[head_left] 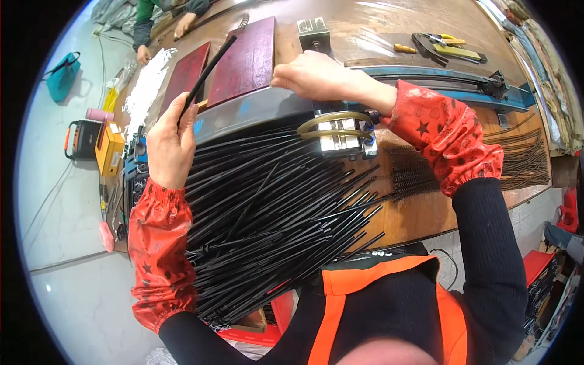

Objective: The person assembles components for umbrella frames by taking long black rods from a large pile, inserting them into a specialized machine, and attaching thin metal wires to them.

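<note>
My left hand is closed around a slim black rod, which slants up and away to the right. A coil spring shows at the rod's far end. Across the bench, my right hand is curled beside a metal block; anything inside its fingers is hidden. Below that hand sits a silver pneumatic clamp with looped yellowish hoses. A large heap of black rods lies between my forearms, in front of a grey metal rail.
Two dark red boards lie beyond the rail. Small white pieces are piled at left, near another person's hands. Springs and thin rods lie right. Pliers rest at the back right; a yellow box stands left.
</note>
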`<state>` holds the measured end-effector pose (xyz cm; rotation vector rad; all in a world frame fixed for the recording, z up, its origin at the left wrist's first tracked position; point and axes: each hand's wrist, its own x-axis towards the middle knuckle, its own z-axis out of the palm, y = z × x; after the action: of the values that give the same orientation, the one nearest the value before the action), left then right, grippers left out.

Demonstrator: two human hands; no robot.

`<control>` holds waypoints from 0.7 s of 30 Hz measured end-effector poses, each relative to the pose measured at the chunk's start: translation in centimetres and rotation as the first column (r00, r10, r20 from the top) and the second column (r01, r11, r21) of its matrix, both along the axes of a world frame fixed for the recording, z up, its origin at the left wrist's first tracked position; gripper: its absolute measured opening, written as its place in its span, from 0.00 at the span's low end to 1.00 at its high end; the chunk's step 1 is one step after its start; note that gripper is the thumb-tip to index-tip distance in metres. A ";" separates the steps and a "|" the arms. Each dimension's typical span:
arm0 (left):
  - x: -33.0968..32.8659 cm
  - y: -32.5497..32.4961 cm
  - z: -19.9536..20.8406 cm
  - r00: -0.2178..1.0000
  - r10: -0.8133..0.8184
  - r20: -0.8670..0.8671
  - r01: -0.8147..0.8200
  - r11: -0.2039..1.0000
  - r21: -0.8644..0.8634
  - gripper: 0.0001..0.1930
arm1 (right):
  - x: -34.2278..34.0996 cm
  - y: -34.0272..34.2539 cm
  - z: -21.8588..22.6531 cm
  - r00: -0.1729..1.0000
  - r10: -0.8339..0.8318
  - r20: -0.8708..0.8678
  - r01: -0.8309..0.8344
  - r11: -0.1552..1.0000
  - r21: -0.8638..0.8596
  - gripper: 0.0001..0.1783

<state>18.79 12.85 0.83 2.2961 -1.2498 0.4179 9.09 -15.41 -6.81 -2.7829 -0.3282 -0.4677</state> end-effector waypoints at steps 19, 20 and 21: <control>-0.9 -11.0 -6.7 0.943 -0.329 0.039 0.311 0.920 0.239 0.13 | -24.8 -22.4 -2.3 0.793 -0.496 0.354 0.557 0.825 -0.094 0.05; -0.6 -12.0 -6.9 0.953 -0.302 -0.001 0.288 0.909 0.301 0.13 | -25.2 -22.9 -3.0 0.785 -0.519 0.339 0.566 0.822 -0.054 0.05; -0.1 -12.4 -7.9 0.945 -0.328 0.012 0.310 0.904 0.293 0.14 | -25.7 -23.4 -3.6 0.767 -0.555 0.322 0.595 0.803 -0.034 0.05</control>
<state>18.70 0.43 -7.05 2.2581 -1.7855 0.1989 -16.61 -38.82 -10.44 -2.9026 0.4888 -1.0498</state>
